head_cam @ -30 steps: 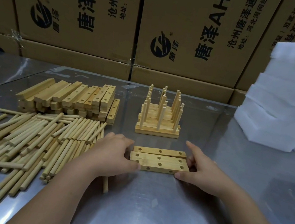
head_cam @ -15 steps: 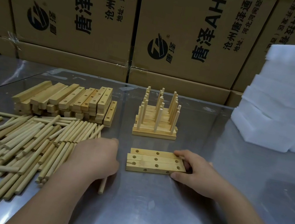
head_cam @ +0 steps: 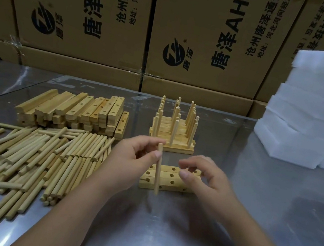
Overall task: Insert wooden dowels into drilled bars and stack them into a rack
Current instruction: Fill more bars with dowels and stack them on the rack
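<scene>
Pale wood: one dowel (head_cam: 156, 177), held nearly upright, pinched near its top between the thumb and fingertips of the left hand (head_cam: 129, 160), its lower end hanging in front of the near left part of the drilled bars (head_cam: 171, 177); whether the tip touches anything cannot be told. Drilled bars: laid flat side by side, holes upward, about the middle of the table (head_cam: 158, 240), partly covered by both hands. Right hand (head_cam: 209, 181): hovering over the right end of the bars, fingers loosely curled, thumb and forefinger close together with a narrow gap, holding nothing visible. Rack (head_cam: 173, 131): stacked bars with upright dowels standing in rows, just beyond the hands, toward the table's far edge. Loose dowels (head_cam: 33, 157): a large heap lying flat along the left side of the table, just beside the left wrist. Spare bars (head_cam: 73, 110): a low stack behind that heap, toward the far left. White foam sheets (head_cam: 317, 110): piled at the far right corner. Cardboard boxes (head_cam: 79, 8): printed, stacked along the far edge. Table surface: reflective metal.
</scene>
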